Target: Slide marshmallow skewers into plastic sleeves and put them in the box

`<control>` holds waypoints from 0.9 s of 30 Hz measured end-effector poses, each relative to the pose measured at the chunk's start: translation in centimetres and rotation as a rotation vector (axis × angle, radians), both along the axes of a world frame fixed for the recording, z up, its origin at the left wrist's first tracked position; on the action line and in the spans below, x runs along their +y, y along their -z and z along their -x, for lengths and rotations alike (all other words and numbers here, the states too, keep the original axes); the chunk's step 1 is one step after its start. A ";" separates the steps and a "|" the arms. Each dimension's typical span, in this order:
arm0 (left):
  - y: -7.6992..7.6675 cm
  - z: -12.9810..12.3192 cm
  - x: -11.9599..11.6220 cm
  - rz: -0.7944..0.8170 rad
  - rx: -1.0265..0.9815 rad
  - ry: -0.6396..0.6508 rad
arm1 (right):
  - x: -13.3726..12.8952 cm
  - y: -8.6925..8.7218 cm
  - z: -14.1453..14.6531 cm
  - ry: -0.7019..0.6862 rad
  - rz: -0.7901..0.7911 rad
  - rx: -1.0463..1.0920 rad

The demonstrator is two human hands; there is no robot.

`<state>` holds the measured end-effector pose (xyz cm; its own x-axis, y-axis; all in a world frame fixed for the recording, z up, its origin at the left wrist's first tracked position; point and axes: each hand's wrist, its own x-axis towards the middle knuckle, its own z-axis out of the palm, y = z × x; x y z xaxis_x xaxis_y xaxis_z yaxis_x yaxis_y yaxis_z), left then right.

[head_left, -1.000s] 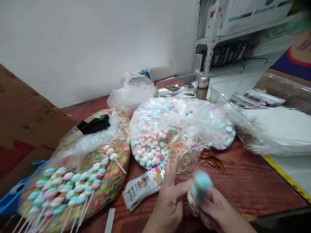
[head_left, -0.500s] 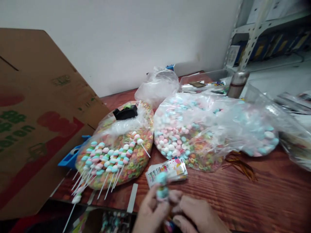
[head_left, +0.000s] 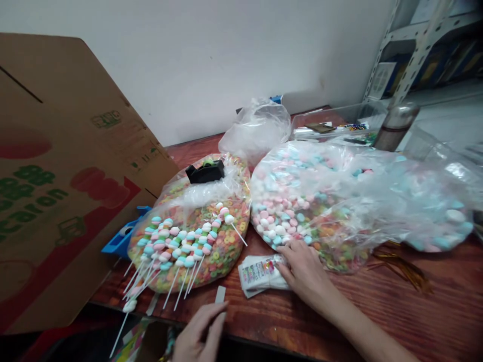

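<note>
Two hands, right hand (head_left: pixel 304 269) on printed wrappers (head_left: pixel 260 275); left hand (head_left: pixel 199 334) near pale strip (head_left: pixel 220 294)

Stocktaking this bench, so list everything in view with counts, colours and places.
cardboard carton: 1, brown with red and green print, far left
blue plastic piece: 1, blue, beside the carton
bag of cereal rings: 1, multicoloured, table left
marshmallow skewers: several, pink, white and blue, on that bag
tape dispenser: 1, black, on that bag's far end
bag of pastel candies: 1, pink, white and blue, table centre-right
crumpled plastic bag: 1, clear, behind both bags
plastic tray: 1, clear, table back
steel flask: 1, silver, back right
twist ties: a bunch, gold, right of the candies
printed packets: 1 stack, mostly white, front centre
strip: 1, pale grey, table front edge
wooden table: 1, reddish brown, under everything
left hand: 1, by the strip
right hand: 1, against the packets
</note>
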<state>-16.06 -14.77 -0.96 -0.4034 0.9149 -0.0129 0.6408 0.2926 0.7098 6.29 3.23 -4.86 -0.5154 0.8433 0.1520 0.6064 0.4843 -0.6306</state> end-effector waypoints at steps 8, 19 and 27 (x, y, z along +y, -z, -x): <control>2.5 -12.0 8.2 0.102 -0.559 0.295 | -0.5 0.1 -1.4 0.097 0.027 0.068; 2.8 -12.6 9.5 0.083 -0.928 0.078 | -1.0 0.0 -1.1 0.139 -0.105 0.355; 1.2 -16.2 11.3 -0.149 -1.943 -0.157 | -4.9 -1.8 -6.5 0.338 0.038 0.646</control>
<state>0.15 -3.46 -2.19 -0.0038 0.9140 -0.4058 -0.9353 0.1403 0.3249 12.80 -1.63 -3.06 -0.0432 0.9515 0.3048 0.2201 0.3066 -0.9260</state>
